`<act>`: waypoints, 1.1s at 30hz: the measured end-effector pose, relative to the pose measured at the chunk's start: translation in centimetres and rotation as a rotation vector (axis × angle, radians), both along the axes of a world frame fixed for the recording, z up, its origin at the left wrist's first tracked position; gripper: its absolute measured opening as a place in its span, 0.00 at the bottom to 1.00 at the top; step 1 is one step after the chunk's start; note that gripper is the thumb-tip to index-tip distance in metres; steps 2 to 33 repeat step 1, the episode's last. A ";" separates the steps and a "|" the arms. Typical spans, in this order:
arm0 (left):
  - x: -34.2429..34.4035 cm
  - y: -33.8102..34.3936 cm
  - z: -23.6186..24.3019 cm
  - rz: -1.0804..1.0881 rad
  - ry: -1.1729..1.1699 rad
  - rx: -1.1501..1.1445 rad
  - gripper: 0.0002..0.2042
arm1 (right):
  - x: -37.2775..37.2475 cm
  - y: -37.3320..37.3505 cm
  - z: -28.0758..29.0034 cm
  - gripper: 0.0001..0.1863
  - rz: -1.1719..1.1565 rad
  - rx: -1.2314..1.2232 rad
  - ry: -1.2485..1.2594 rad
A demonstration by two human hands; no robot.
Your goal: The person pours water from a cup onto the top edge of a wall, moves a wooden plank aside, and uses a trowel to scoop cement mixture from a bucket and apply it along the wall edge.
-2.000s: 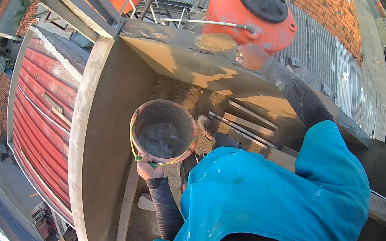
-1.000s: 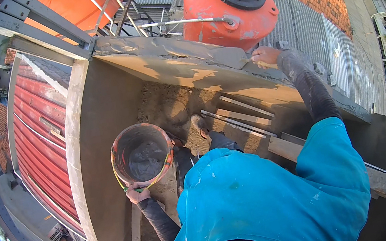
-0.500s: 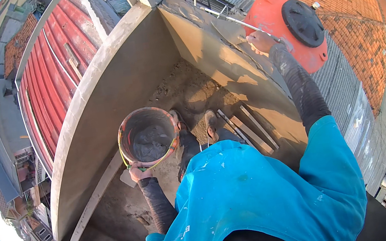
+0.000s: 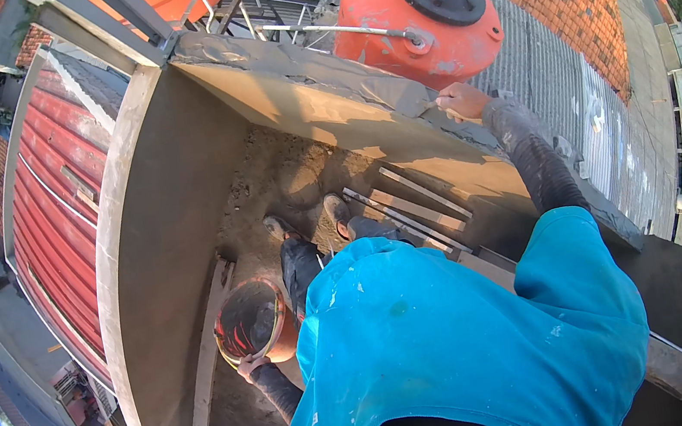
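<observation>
My left hand (image 4: 254, 366) is closed on the near rim of an orange-red bucket (image 4: 287, 339), which hangs tilted beside my left leg. Grey wet mortar (image 4: 262, 309) lies in the bucket, and smears coat its inner wall. Over the top of the right-hand wall, my right hand (image 4: 463, 102) is closed round the handle of what looks like a trowel; its grey blade (image 4: 407, 99) is hard to tell from the mortar behind it. Rough grey mortar (image 4: 285, 62) covers the top of this low plastered wall (image 4: 282, 103).
A red water tank (image 4: 370, 17) with a black lid stands just beyond the wall, with a white pipe (image 4: 324, 30) at its side. Wooden strips (image 4: 419, 209) lie by my feet, and a long board (image 4: 208, 380) lies along the left wall (image 4: 166, 176). Roofs surround the ledge.
The bucket has come lower and nearer my body and tilted. My view has swung right, so the tank and walls appear further left. My right hand now sits lower against the tank, over the wall top.
</observation>
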State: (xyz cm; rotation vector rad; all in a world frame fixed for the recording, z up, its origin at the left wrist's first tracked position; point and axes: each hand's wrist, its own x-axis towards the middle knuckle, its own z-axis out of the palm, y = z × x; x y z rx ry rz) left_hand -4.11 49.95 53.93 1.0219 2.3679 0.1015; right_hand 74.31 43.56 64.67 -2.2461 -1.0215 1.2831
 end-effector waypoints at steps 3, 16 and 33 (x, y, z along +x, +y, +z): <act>-3.6 -1.0 0.8 -0.005 0.004 0.001 0.22 | 0.1 -0.6 -0.9 0.16 -0.005 0.001 0.004; -3.6 -1.0 0.8 -0.005 0.004 0.001 0.22 | 0.1 -0.6 -0.9 0.16 -0.005 0.001 0.004; -3.6 -1.0 0.8 -0.005 0.004 0.001 0.22 | 0.1 -0.6 -0.9 0.16 -0.005 0.001 0.004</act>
